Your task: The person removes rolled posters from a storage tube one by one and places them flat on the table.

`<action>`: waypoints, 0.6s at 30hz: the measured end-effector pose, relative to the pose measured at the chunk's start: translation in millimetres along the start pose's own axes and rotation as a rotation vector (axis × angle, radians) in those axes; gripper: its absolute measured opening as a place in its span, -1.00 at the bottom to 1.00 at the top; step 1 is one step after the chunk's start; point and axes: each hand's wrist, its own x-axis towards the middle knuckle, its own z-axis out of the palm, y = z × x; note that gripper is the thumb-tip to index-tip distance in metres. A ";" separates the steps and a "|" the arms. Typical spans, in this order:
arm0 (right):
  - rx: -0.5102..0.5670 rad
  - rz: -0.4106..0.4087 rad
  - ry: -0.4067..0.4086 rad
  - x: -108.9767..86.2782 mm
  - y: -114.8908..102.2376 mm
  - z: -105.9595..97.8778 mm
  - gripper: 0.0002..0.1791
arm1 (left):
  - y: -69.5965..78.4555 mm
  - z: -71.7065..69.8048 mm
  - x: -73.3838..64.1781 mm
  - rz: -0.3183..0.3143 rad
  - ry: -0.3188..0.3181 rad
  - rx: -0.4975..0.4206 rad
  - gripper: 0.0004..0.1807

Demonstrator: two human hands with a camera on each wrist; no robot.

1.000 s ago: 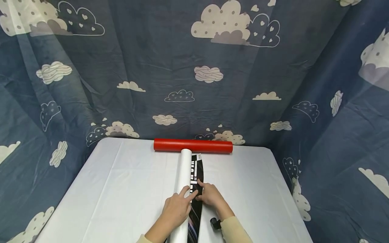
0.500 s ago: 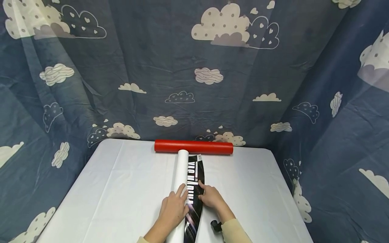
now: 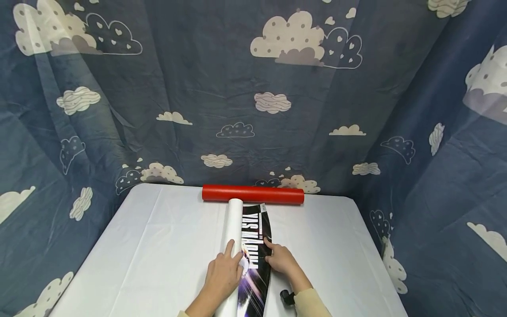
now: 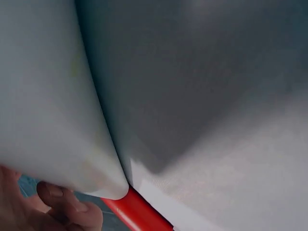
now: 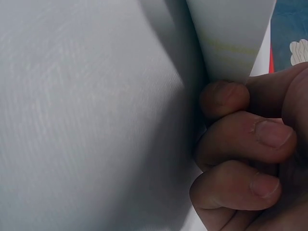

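A partly rolled poster [image 3: 253, 281] lies lengthwise on the white table, its printed side dark with white lettering and purple streaks. Its still-rolled part, a white roll [image 3: 235, 220], runs along the left. My left hand [image 3: 222, 274] holds this roll from above, index finger stretched forward along it and thumb towards the print; curled fingertips [image 4: 72, 207] show past the roll in the left wrist view. At the poster's free right edge, my right hand [image 3: 282, 260] pinches the sheet. The right wrist view shows thumb and bent fingers [image 5: 240, 139] at the sheet's white back.
A red tube [image 3: 253, 194] lies crosswise at the back of the white table [image 3: 174, 255], just beyond the roll's far end. A small black device [image 3: 287, 297] sits at the right wrist. Dark blue cloud-patterned cloth [image 3: 237, 88] hangs around the table.
The left hand and the roll have moved left, and the right hand with the free edge slightly right. A wider strip of the printed side shows between them. The red tube stays at the back.
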 end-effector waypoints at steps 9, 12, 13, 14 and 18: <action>0.008 0.020 0.006 -1.8 6.4 -4.2 -0.24 | 0.5 0.7 -1.6 0.000 0.061 0.033 -0.70; 0.004 0.023 0.015 -2.8 8.8 -5.8 -0.23 | -1.5 2.3 0.5 0.047 0.108 0.027 -0.83; 0.004 0.028 0.018 -3.1 9.3 -6.2 -0.23 | -2.0 2.8 0.9 0.060 0.119 0.027 -0.86; 0.004 0.030 0.019 -3.1 9.7 -6.8 -0.24 | -2.5 3.2 1.0 0.073 0.124 0.027 -0.89; 0.011 0.062 0.023 -3.7 11.4 -8.3 -0.24 | -3.8 3.8 0.0 0.106 0.132 0.050 -0.91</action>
